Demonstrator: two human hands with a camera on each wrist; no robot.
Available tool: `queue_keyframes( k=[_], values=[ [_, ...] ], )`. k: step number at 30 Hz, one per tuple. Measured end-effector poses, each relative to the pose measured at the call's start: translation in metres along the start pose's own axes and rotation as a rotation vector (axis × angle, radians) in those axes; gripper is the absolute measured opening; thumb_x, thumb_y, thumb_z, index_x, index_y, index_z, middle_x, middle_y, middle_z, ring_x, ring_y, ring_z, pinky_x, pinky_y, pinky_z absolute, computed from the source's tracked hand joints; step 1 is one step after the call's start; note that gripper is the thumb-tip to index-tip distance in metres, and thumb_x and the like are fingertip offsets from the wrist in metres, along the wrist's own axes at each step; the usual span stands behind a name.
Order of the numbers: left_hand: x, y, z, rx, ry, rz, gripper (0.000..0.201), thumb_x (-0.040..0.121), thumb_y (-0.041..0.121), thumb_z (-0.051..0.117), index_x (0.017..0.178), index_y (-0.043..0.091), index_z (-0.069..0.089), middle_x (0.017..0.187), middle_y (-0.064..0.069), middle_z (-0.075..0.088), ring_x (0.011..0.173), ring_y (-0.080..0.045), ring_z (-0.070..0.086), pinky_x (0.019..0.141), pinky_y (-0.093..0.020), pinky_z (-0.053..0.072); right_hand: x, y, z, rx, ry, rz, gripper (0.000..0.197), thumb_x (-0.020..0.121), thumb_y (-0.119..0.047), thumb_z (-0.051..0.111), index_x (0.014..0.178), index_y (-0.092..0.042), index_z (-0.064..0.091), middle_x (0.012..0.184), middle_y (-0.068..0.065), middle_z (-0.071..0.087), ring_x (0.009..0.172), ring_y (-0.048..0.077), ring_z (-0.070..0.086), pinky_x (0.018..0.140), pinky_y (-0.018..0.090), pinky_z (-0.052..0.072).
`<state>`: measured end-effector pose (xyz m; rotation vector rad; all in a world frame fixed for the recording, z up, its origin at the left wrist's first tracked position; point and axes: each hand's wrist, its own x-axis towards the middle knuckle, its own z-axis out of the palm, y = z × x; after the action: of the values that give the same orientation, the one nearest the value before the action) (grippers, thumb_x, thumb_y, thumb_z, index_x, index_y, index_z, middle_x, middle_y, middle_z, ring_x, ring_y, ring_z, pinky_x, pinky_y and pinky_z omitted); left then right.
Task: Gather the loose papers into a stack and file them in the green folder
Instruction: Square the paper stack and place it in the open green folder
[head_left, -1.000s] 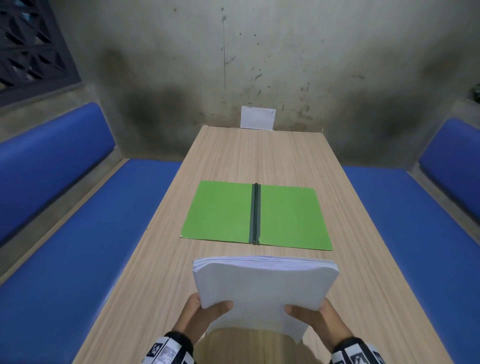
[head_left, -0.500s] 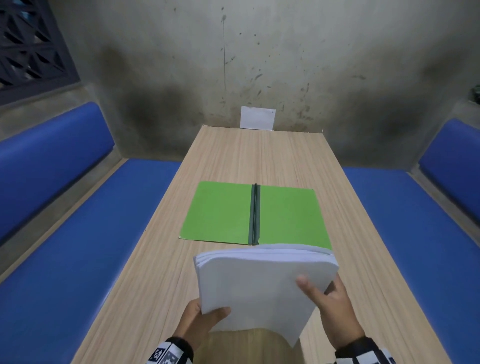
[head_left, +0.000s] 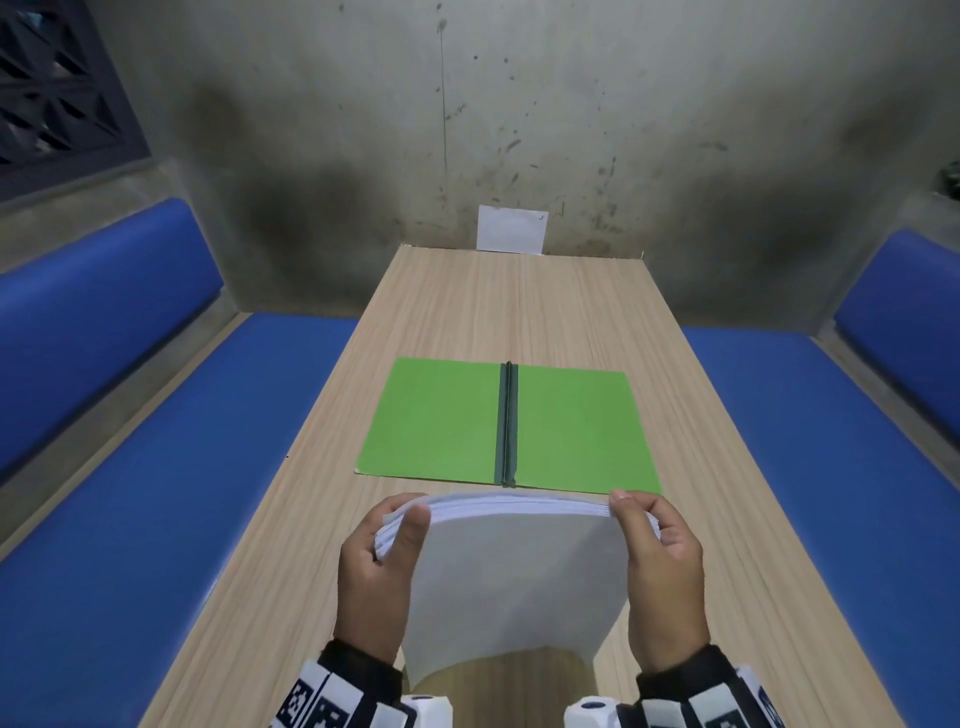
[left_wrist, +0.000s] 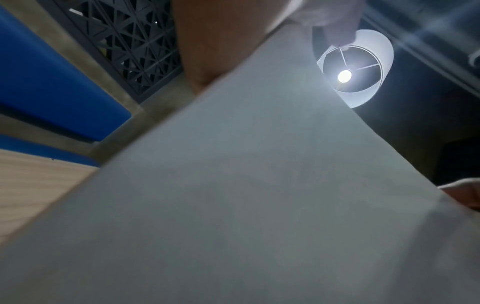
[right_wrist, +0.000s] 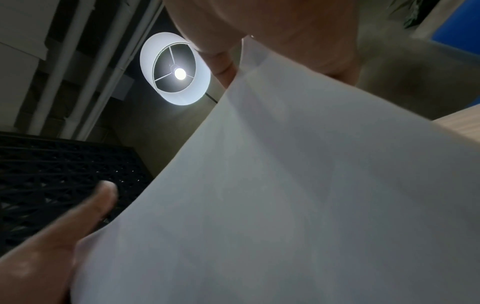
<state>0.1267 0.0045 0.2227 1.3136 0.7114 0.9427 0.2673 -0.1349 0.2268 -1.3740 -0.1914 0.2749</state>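
Observation:
A thick stack of white papers (head_left: 514, 577) stands nearly upright on its lower edge near the front of the wooden table (head_left: 519, 312). My left hand (head_left: 384, 556) grips its upper left corner, thumb on the near face. My right hand (head_left: 654, 551) grips the upper right corner. The green folder (head_left: 441, 421) lies open and flat just beyond the stack, its dark spine (head_left: 508, 423) in the middle. Both wrist views are mostly filled by the white papers (left_wrist: 233, 205) (right_wrist: 298, 195), with part of a hand at the top edge.
A small white card (head_left: 511, 228) leans on the stained concrete wall at the table's far end. Blue padded benches (head_left: 156, 467) (head_left: 841, 441) run along both sides. A lit ceiling lamp (left_wrist: 348, 76) (right_wrist: 179, 72) hangs overhead, and a dark lattice screen (head_left: 47, 88) stands at the far left.
Both hands have slid from the stack's near bottom edge up to its top corners. The stack has tipped from tilted to nearly upright on the table.

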Motion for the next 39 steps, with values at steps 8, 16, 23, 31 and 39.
queue_keyframes(
  k=[8, 16, 23, 31, 39],
  values=[
    [0.003, -0.002, 0.003, -0.022, 0.001, -0.008, 0.027, 0.069, 0.037, 0.073, 0.056, 0.016, 0.062, 0.052, 0.003, 0.055, 0.057, -0.020, 0.050, 0.045, -0.015, 0.040, 0.002, 0.000, -0.014, 0.042, -0.159, -0.011, 0.010, 0.084, -0.021, 0.066, 0.077, -0.020, 0.060, 0.070, -0.003, 0.061, 0.060, 0.005, 0.054, 0.055, 0.015, 0.044],
    [0.001, -0.018, -0.014, 0.023, -0.417, -0.210, 0.033, 0.049, 0.000, 0.087, 0.067, 0.026, 0.078, 0.070, 0.004, 0.076, 0.065, -0.005, 0.070, 0.055, -0.016, 0.053, 0.008, 0.025, -0.037, -0.153, -0.522, 0.202, 0.037, 0.055, -0.002, 0.076, 0.090, -0.013, 0.069, 0.077, -0.005, 0.079, 0.071, 0.003, 0.072, 0.058, 0.014, 0.054],
    [0.008, -0.023, -0.021, 0.084, -0.439, -0.187, 0.034, 0.058, -0.015, 0.077, 0.059, 0.019, 0.076, 0.063, 0.006, 0.075, 0.060, -0.001, 0.068, 0.053, -0.013, 0.051, 0.004, 0.017, -0.036, -0.076, -0.538, 0.201, 0.035, 0.053, 0.000, 0.075, 0.086, -0.011, 0.073, 0.077, -0.001, 0.079, 0.069, 0.005, 0.073, 0.056, 0.015, 0.054],
    [0.007, -0.072, -0.028, 0.132, -0.424, -0.421, 0.036, 0.043, 0.009, 0.084, 0.073, 0.027, 0.076, 0.074, 0.006, 0.076, 0.069, -0.001, 0.069, 0.059, -0.017, 0.054, 0.013, 0.079, -0.046, -0.274, -0.471, 0.393, 0.022, 0.055, 0.007, 0.080, 0.056, -0.014, 0.073, 0.058, -0.001, 0.070, 0.060, 0.010, 0.062, 0.059, 0.024, 0.052],
    [0.028, -0.090, -0.023, 0.206, -0.354, -0.505, 0.036, 0.036, 0.031, 0.081, 0.069, 0.017, 0.079, 0.073, 0.001, 0.077, 0.069, -0.010, 0.072, 0.059, -0.017, 0.054, 0.022, 0.093, -0.046, -0.310, -0.481, 0.435, 0.019, 0.061, 0.001, 0.084, 0.071, -0.014, 0.077, 0.066, -0.003, 0.077, 0.069, 0.003, 0.070, 0.061, 0.013, 0.053]
  ],
)
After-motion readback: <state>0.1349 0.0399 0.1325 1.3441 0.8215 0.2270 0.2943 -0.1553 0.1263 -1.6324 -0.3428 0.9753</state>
